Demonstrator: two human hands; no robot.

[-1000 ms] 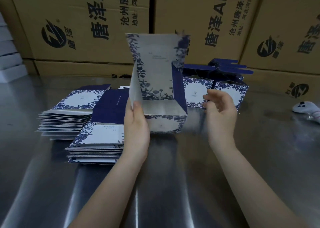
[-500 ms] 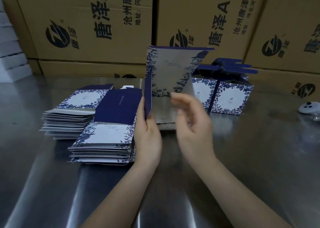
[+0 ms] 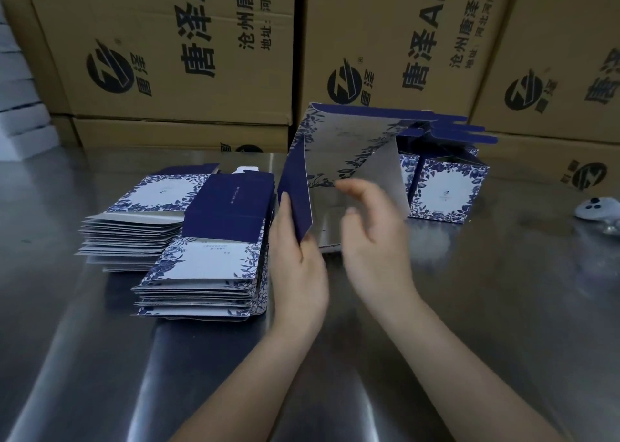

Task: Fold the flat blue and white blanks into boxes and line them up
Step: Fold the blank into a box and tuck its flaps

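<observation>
Blank [image 3: 339, 146] stands half-opened mid-table, left hand [image 3: 298, 267] pinching its dark blue side flap between thumb and fingers. Right hand [image 3: 372, 240] hovers open just beside it, blurred, contact unclear. Flat stacks [image 3: 198, 273] left; folded boxes [image 3: 443, 186] behind.

"唐泽 AH" on cartons [image 3: 174, 48] (brown, stacked)

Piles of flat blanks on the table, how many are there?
2. One pile sits farther back on the left; the other pile is nearer, right beside the left hand.
</observation>
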